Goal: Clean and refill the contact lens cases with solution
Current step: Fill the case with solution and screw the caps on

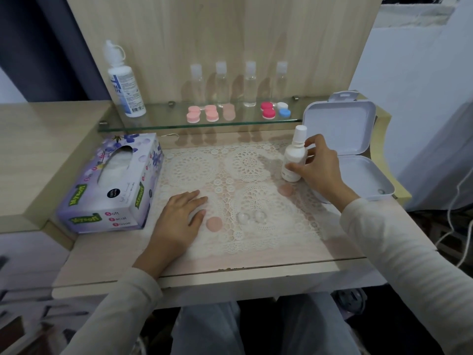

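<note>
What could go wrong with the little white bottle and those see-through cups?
1. The right hand grips the small white plastic bottle on the bumpy white lace mat; let go there, it might tip over.
2. The clear plastic lens case sits uncapped, so dust may land inside, or solution may miss and soak the lace.
3. The round pink cap lies loose by the left hand; a nudge could slide it away.

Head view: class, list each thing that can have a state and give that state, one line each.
small white bottle, upright, capped, gripped by right hand
clear lens case, uncapped
pink caps, off, lying loose
white box, lid open
tissue box, open
four clear bottles, upright, capped
shelf lens cases, capped
left hand, flat, holding nothing
</note>
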{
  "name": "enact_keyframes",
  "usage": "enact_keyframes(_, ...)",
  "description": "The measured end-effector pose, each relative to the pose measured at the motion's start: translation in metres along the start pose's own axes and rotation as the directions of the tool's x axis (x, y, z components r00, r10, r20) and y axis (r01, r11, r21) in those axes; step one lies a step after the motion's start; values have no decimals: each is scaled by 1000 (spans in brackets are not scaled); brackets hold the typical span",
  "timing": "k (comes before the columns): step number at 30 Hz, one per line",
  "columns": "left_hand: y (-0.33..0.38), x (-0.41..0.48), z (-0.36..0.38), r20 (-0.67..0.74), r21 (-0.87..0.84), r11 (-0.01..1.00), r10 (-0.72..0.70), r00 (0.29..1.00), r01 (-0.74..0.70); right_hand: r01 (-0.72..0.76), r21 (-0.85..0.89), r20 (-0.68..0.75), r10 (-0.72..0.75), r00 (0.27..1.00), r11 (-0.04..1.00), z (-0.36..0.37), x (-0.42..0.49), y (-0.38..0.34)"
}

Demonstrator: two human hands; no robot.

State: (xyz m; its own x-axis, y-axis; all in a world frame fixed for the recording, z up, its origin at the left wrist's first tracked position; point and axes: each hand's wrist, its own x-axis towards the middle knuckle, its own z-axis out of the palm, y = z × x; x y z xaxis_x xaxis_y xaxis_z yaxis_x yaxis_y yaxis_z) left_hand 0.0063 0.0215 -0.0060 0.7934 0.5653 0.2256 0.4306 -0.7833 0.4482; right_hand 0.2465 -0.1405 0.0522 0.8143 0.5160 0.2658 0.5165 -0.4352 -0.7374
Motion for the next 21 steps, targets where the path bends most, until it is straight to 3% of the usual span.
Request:
enact_keyframes(5, -2, 1, 3, -35, -21, 1000, 14, 999, -15, -6, 34, 5, 6, 1000, 999, -4, -4, -1)
enact_keyframes(12, -1, 2, -1, -19, -20, 999, 28, 999, -28, 39, -37, -160, -45, 986, 999, 4, -40, -9)
enact_keyframes(14, -2, 4, -3, 12, -27, 999, 25, 1000, -25, 79, -48, -72, -83, 994, 996, 7, -54, -13)
enact_keyframes(18, 1, 7, -9, 85, -53, 999, -4, 996, 8, 209, -65, 276, -183, 944, 976, 16, -75, -17)
enact_keyframes(21, 8, 1, -16, 84, -115, 993, 20, 996, -11, 244, -67, 366, -204, 908, 967, 21, -81, -18)
